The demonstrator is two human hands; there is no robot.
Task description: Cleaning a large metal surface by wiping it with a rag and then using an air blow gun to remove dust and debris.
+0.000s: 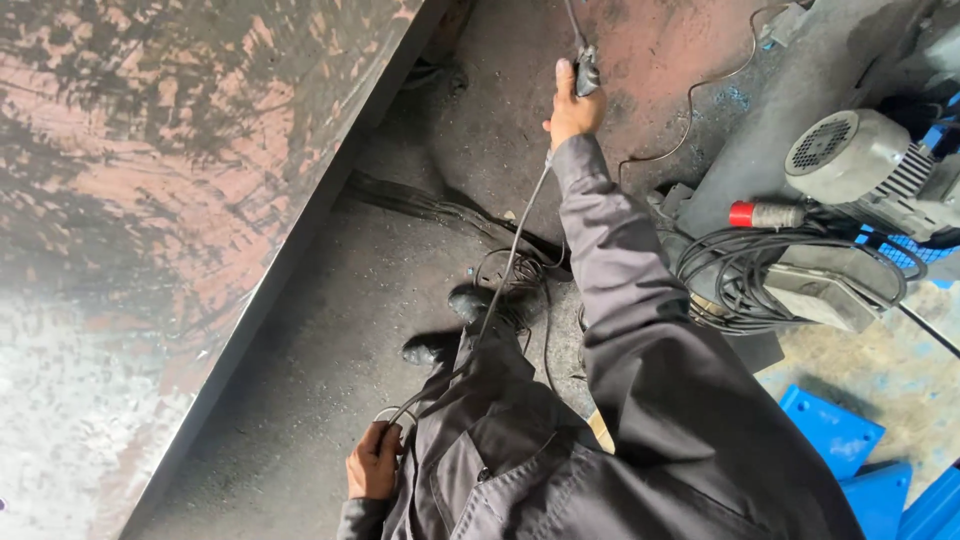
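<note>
Steel plate (150, 200): we stand at its edge. Motor (870, 170), coiled cables (740, 270): on our right. Right hand (572, 105): arm stretched forward, fist closed on handle (586, 72). Left hand (375, 462): low at hip, clenched on cable (515, 250) running between both hands.

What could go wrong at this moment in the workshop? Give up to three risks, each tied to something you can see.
1. The thin cable runs taut from the right hand to the left hand, crossing above the boots; it might snag a foot.
2. Loose wire loops lie on the floor beside the boots, a likely trip hazard.
3. The coiled black cable by the motor sits close to the person's right side and could catch a step.
</note>
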